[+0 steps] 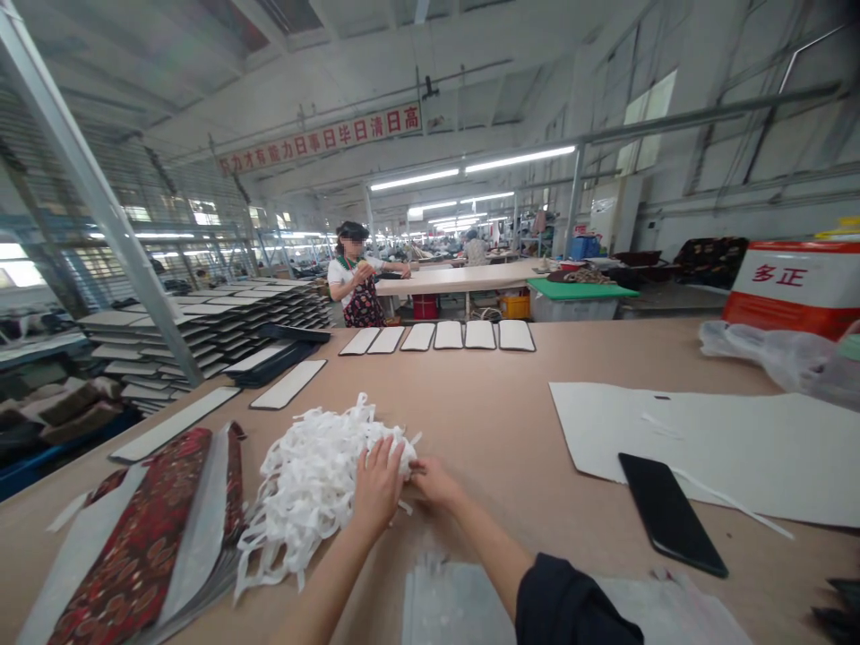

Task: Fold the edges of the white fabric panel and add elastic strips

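Many thin white strips (313,479), loosely tangled, curling.

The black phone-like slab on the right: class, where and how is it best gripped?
Probably by both long edges of the black slab, around its near half, the right hand coming from above and the near side. It lies flat and narrow; that half extends past the white sheet, away from the white strip by its far half.

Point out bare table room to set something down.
Mainly the brown tabletop between the white strip pile and large white sheet, short of the small panel row. Crowded left: patterned fabric, strips, long panels. Near edge: clear plastic.
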### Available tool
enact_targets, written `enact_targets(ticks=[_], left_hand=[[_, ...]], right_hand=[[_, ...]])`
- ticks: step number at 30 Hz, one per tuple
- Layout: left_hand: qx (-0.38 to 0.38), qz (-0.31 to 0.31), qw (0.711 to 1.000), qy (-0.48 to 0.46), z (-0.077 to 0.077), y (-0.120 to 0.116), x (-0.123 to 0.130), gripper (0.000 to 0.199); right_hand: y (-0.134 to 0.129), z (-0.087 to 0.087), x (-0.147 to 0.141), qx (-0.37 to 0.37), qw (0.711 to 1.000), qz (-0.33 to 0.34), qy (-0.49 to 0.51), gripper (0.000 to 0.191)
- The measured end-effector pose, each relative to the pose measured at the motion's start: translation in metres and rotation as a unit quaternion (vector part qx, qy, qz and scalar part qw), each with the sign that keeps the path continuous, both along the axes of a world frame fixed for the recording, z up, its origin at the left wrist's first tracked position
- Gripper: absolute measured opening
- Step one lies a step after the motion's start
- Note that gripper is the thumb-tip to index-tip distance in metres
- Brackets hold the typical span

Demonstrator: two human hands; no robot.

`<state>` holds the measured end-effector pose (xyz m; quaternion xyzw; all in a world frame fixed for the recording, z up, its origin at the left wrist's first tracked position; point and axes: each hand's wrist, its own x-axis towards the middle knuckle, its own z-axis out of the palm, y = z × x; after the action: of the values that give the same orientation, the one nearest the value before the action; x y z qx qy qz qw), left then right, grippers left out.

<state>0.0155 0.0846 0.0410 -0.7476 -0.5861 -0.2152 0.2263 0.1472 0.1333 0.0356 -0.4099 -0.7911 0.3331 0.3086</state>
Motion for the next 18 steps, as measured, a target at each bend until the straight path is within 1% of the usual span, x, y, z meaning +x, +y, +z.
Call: enact_targets(ticks=[2, 3, 4, 6, 7, 8, 10, 11, 13, 16, 18], left_hand=[[-0.037, 0.048, 0.998, 0.006, -0.007, 0.013, -0.015, 0.047], [-0.062, 0.078, 0.995, 0.005, -0.01, 0.017, -0.022, 0.045], [-0.085, 0.106, 0.991, 0.002, -0.012, 0.021, -0.03, 0.042], [-0.116, 0.145, 0.983, -0.007, -0.014, 0.024, -0.04, 0.038], [-0.122, 0.152, 0.981, -0.01, -0.014, 0.025, -0.043, 0.037], [-0.122, 0.149, 0.981, -0.01, -0.014, 0.026, -0.043, 0.038], [-0.123, 0.132, 0.984, -0.005, -0.012, 0.026, -0.037, 0.039], [-0.125, 0.125, 0.984, -0.001, -0.01, 0.026, -0.033, 0.04], [-0.13, 0.12, 0.984, 0.003, -0.007, 0.027, -0.024, 0.041], [-0.141, 0.137, 0.98, 0.001, 0.0, 0.027, -0.018, 0.04], [-0.148, 0.15, 0.978, 0.003, 0.005, 0.025, -0.019, 0.037]], right_hand=[[-0.002, 0.005, 0.01, -0.044, 0.996, -0.027, 0.068, 0.023], [-0.004, 0.009, 0.022, -0.058, 0.993, -0.039, 0.094, 0.028], [-0.005, 0.014, 0.038, -0.071, 0.988, -0.05, 0.128, 0.031], [-0.01, 0.026, 0.082, -0.096, 0.972, -0.069, 0.202, 0.033], [-0.013, 0.032, 0.107, -0.137, 0.94, -0.091, 0.298, 0.033], [-0.018, 0.038, 0.132, -0.171, 0.911, -0.108, 0.359, 0.033], [-0.031, 0.044, 0.175, -0.195, 0.889, -0.138, 0.392, 0.032], [-0.04, 0.045, 0.192, -0.195, 0.885, -0.145, 0.396, 0.032], [-0.058, 0.043, 0.216, -0.186, 0.883, -0.16, 0.4, 0.033], [-0.08, 0.033, 0.238, -0.168, 0.87, -0.207, 0.415, 0.033], [-0.089, 0.025, 0.25, -0.145, 0.859, -0.254, 0.421, 0.033]])
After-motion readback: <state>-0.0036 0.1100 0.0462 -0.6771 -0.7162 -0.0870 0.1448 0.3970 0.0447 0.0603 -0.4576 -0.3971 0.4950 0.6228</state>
